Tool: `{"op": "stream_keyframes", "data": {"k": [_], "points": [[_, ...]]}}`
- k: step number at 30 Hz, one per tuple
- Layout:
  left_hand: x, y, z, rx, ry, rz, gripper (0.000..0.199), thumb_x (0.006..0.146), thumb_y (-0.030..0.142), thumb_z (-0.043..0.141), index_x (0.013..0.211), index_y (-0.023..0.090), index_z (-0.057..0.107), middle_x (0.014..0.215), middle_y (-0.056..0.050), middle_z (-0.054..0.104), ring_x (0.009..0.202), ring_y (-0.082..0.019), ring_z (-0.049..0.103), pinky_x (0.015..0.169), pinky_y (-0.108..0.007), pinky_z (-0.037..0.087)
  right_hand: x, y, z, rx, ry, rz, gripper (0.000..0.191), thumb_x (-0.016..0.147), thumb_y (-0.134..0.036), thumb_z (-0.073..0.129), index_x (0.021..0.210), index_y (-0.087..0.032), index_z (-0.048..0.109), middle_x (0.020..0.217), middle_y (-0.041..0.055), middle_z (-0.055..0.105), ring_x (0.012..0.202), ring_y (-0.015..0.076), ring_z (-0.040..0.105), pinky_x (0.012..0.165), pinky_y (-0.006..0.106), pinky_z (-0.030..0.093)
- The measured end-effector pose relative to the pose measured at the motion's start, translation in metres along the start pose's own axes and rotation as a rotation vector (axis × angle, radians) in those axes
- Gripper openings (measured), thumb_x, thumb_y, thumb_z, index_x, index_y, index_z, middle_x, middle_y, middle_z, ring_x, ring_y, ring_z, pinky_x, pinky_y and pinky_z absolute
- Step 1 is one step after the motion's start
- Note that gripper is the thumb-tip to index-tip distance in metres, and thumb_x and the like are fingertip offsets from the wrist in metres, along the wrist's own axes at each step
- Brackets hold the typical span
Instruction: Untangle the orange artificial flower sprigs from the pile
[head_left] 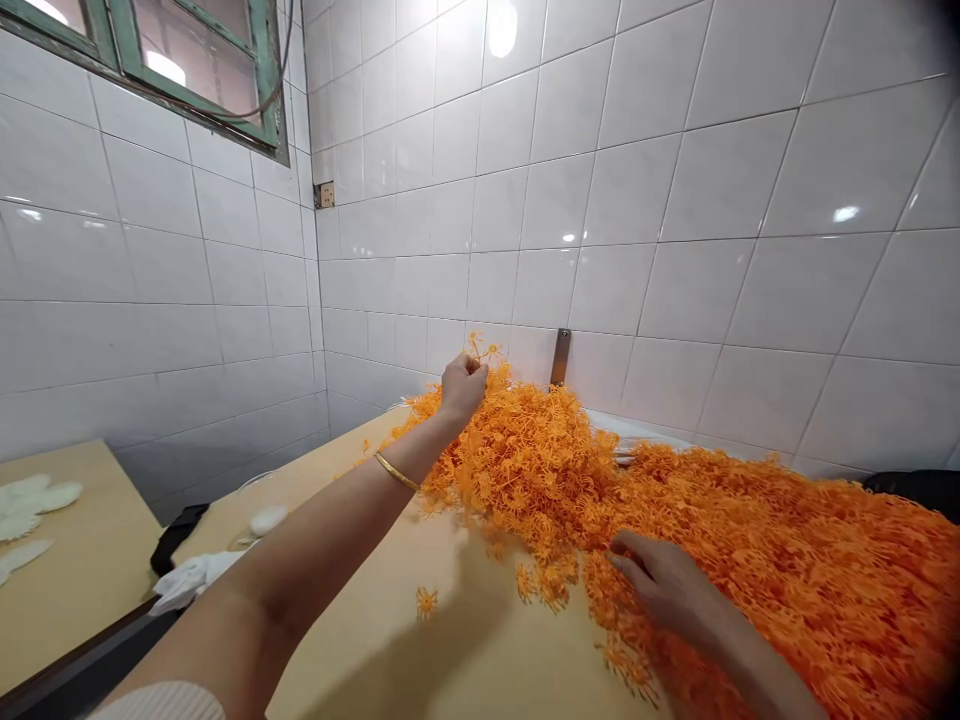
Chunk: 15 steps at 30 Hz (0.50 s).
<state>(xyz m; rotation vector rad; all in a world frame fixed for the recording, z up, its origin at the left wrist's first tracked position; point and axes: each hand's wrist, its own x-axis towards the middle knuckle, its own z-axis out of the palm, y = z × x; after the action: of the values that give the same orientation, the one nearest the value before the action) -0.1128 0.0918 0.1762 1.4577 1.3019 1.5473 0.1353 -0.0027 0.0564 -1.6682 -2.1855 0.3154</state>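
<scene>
From the head view, the left hand (463, 388), wearing a gold bangle (396, 471), is closed around a few orange plastic sprigs (480, 350) at the far end of a tangled heap (540, 470) on a pale wooden table (465, 650). The half-open right hand (660, 585) rests on the heap's near edge.

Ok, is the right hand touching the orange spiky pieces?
Touching. The head view shows the right hand lying on the orange spiky pieces, with no gap between them.
</scene>
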Motion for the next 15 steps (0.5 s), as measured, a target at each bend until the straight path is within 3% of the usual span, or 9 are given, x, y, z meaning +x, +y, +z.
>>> {"op": "stream_keyframes", "data": {"k": [4,7,9,12,15], "points": [[-0.016,0.019,0.019,-0.065,0.029,0.295,0.016,0.073,0.025,0.046,0.063,0.018,0.035,0.056,0.005,0.039,0.045,-0.005,0.037,0.045,-0.017,0.029,-0.005,-0.007,-0.020,0.191,0.237,0.017,0.028,0.079,-0.042,0.033,0.074,-0.020,0.050,0.058,0.0017,0.050,0.053,0.0149,0.045,0.049,0.026,0.031],[-0.036,0.014,0.042,-0.030,-0.154,0.410,0.015,0.071,0.024,0.048,0.060,0.017,0.040,0.053,0.004,0.040,0.046,-0.005,0.038,0.045,-0.018,0.030,-0.008,-0.018,-0.028,0.421,0.344,0.059,0.029,0.074,-0.045,0.042,0.083,-0.020,0.053,0.071,0.0038,0.055,0.066,0.0167,0.050,0.053,0.025,0.037],[-0.053,0.003,0.060,0.036,-0.313,0.432,0.015,0.070,0.024,0.049,0.057,0.016,0.044,0.052,0.004,0.042,0.048,-0.006,0.039,0.046,-0.018,0.031,-0.008,-0.027,-0.025,0.607,0.324,0.066,0.032,0.070,-0.043,0.049,0.092,-0.019,0.052,0.084,0.0051,0.056,0.072,0.0168,0.051,0.057,0.025,0.040],[-0.079,-0.014,0.084,0.138,-0.451,0.485,0.015,0.069,0.024,0.051,0.057,0.015,0.050,0.052,0.003,0.045,0.052,-0.007,0.042,0.048,-0.018,0.033,-0.006,-0.041,-0.009,0.877,0.195,0.055,0.036,0.065,-0.036,0.057,0.096,-0.019,0.050,0.093,0.0049,0.053,0.068,0.0134,0.049,0.059,0.025,0.042],[-0.102,-0.019,0.096,0.226,-0.553,0.549,0.015,0.069,0.026,0.053,0.059,0.015,0.056,0.056,0.002,0.051,0.056,-0.008,0.046,0.052,-0.018,0.036,-0.002,-0.046,0.011,1.183,0.120,0.045,0.022,0.060,-0.031,0.062,0.076,-0.018,0.053,0.070,0.0002,0.052,0.056,0.0100,0.043,0.052,0.023,0.039]]}}
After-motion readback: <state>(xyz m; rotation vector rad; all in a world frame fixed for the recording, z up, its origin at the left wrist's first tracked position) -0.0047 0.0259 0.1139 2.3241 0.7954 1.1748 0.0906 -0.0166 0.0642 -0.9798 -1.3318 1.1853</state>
